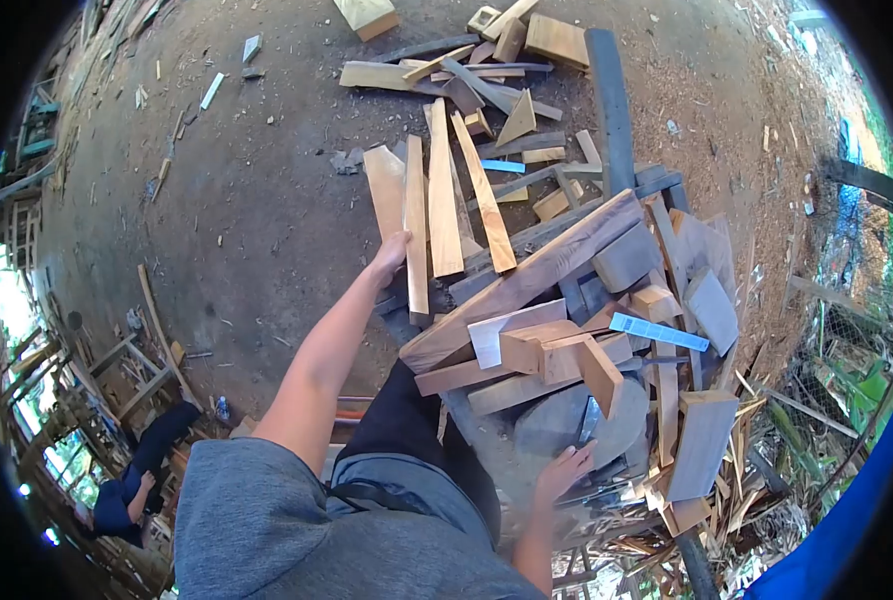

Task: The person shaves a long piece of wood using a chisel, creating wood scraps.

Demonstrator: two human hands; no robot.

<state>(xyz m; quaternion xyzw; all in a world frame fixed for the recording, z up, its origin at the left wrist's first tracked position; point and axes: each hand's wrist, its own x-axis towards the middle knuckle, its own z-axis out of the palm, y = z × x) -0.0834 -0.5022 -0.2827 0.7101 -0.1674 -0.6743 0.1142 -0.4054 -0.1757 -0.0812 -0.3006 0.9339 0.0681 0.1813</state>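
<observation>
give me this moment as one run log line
left hand: gripping wide board | right hand: at shiny strip, grip unclear | nearby: long plank, blue strip | background: another person

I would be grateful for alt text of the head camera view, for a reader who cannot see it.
A person's left hand grips the lower end of a pale board beside a jumbled pile of wood offcuts on brown dirt. The right hand is low in view, near a rounded gray piece.

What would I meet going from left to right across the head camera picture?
Another person, the left hand, a thin slanting board, the right hand, a bright blue strip, green leaves.
</observation>
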